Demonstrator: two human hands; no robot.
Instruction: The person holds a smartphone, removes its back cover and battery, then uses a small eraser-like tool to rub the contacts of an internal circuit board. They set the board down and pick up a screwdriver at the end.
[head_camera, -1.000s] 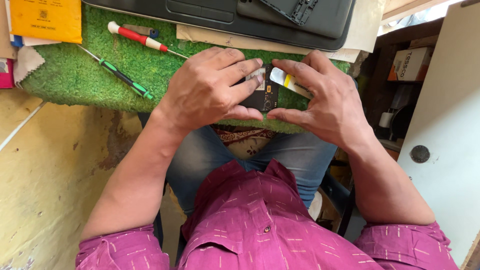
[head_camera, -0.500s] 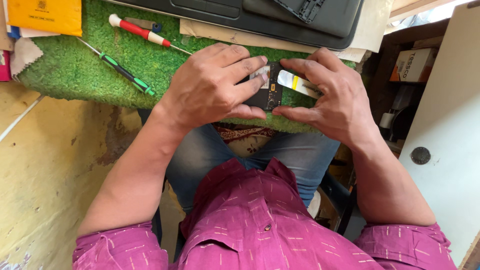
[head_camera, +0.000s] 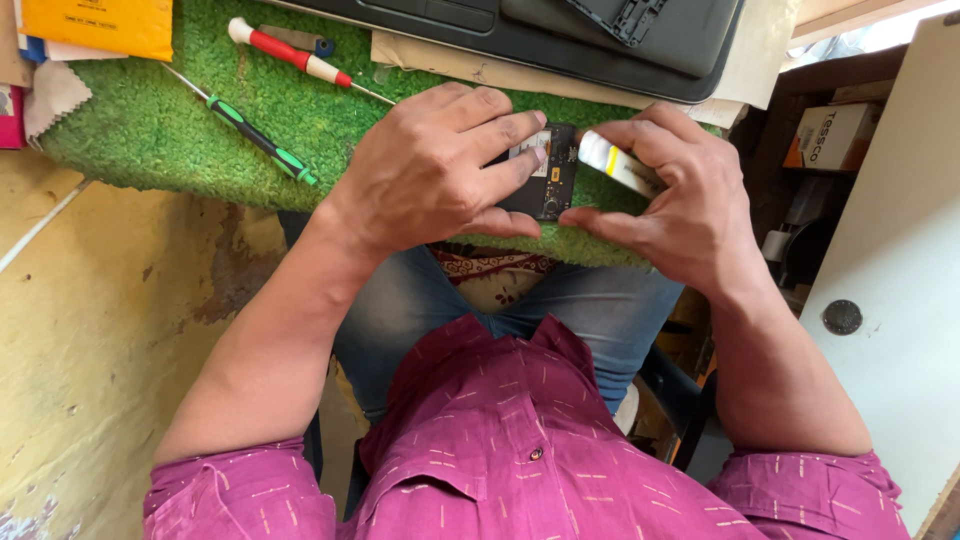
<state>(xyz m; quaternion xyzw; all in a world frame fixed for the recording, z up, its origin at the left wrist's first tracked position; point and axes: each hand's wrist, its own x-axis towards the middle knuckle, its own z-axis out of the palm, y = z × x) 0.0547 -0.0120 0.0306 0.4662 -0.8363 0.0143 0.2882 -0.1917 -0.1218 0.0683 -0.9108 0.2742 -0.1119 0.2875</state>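
Small dark phone body (head_camera: 548, 180), back cover off, lying at the near edge of the green turf mat (head_camera: 160, 130), innards up: a pale label patch and a round part near one corner on show. Pinned there by the left hand (head_camera: 430, 175), fingers curled over its top half, thumb pressed along its near edge. Clamped in the right hand (head_camera: 690, 215) between thumb and fingers, a small white block with a yellow band (head_camera: 615, 165), tilted, its end just touching or nearly touching the phone's far edge; contact too fine to settle.

By the look of it, well into the opened-up stage: cover gone, interior exposed, white block neither seated nor clear of the body. Whether going in or coming out, impossible to judge here.

Further out: green-handled screwdriver (head_camera: 255, 135) and red-and-white screwdriver (head_camera: 295, 58) lying untouched on the mat, well apart from both hands. Dark laptop (head_camera: 520, 35) beyond, a loose black frame piece (head_camera: 620, 18) on top. Yellow padded envelope (head_camera: 100, 25) at the mat's far left corner.

Hidden: most of the phone's top half under the left fingers; the block's rear end inside the right grip. Laptop and envelope cut by the upper frame edge. Shelf contents at right dim, hard to make out.
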